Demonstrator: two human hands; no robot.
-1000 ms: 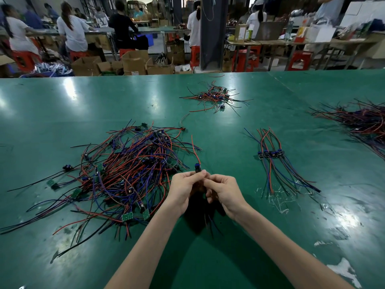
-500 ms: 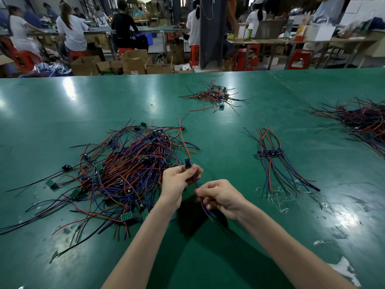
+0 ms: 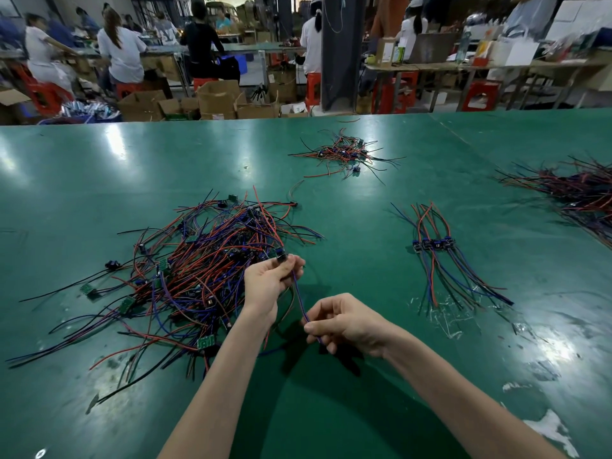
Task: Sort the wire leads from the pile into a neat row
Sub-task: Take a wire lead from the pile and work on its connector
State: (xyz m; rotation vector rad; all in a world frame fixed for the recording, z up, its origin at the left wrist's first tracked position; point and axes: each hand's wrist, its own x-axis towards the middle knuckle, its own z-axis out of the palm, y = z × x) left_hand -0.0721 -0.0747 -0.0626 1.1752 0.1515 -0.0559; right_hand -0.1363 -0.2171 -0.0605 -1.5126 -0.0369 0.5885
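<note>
The green table [image 3: 99, 180] carries the pile [image 3: 205, 270] at left, its wires crossing every way; print on its small green boards [image 3: 206, 342] is too small to read. The row [image 3: 437, 256] lies well to the right, leads running near-to-far, connectors abreast. My left hand [image 3: 270, 281] pinches one lead [image 3: 299, 299] at its connector end, beside the pile. My right hand [image 3: 344, 321] pinches its blue wire nearer me. The lead slants far-left to near-right.

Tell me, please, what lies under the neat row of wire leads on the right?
The neat row lies on the green table; crinkled clear film shows beneath its near wire ends. Whatever is directly under the blue connectors is covered.
</note>
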